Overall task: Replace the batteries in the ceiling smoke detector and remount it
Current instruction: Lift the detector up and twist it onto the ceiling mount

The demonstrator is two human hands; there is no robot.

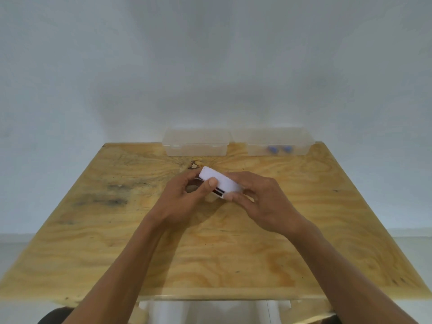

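Observation:
The white smoke detector (218, 181) is held just above the middle of the wooden table (117, 230), tilted on edge, with a dark slot showing along its lower side. My left hand (187, 195) grips its left end, thumb pressed on the white face. Its right end is held by my right hand (257, 199), whose fingers curl under it and hide that part of the casing. Whether batteries sit inside cannot be seen.
Two clear plastic boxes stand at the table's back edge against the wall: a closed one (196, 142) at centre and one (278, 141) to the right holding two small blue items (279, 149). A dark knot (194, 164) marks the wood behind the hands.

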